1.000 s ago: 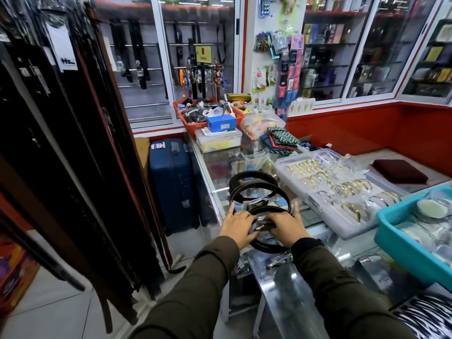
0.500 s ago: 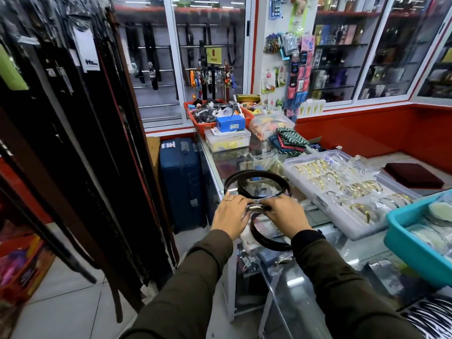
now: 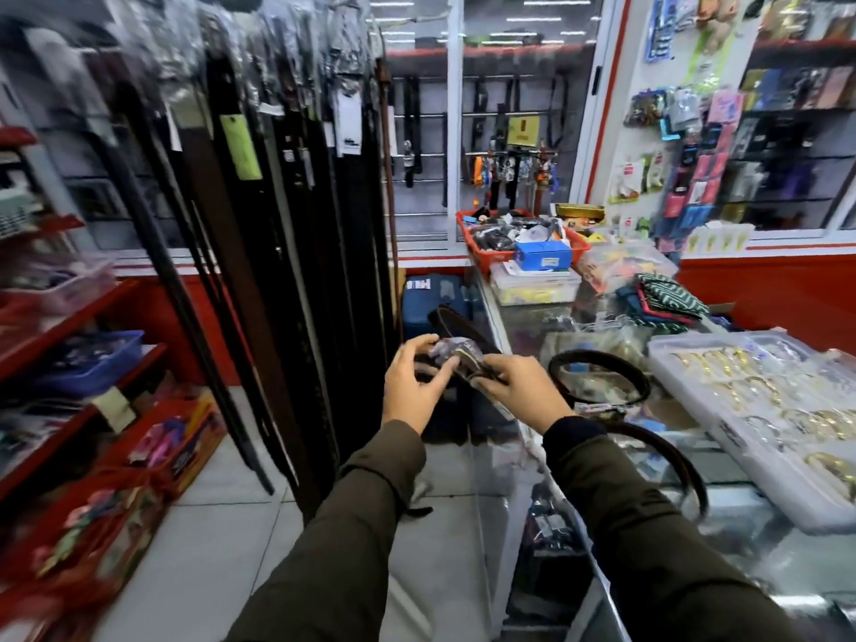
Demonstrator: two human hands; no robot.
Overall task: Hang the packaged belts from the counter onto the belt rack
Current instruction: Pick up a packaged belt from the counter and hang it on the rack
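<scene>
My left hand [image 3: 412, 386] and my right hand [image 3: 519, 386] both grip one packaged belt [image 3: 456, 356], a dark coil with a crinkled plastic wrap at its buckle end, held in the air just left of the glass counter [image 3: 546, 326]. Its coil loops up behind my fingers. Two more coiled dark belts lie on the counter: one [image 3: 597, 377] right of my right hand, another [image 3: 671, 461] nearer, beside my right sleeve. The belt rack [image 3: 287, 187] stands to the left, crowded with long hanging black and brown belts in plastic tops.
A clear tray of gold bangles [image 3: 759, 410] fills the counter's right. A red basket [image 3: 523, 243] and a clear box sit at the far end. A blue suitcase [image 3: 431, 298] stands on the floor. Red shelves [image 3: 65, 326] line the left.
Both hands lifted one belt off the counter and carried it left, off the counter's edge. My view swung left, bringing the belt rack to the middle.
</scene>
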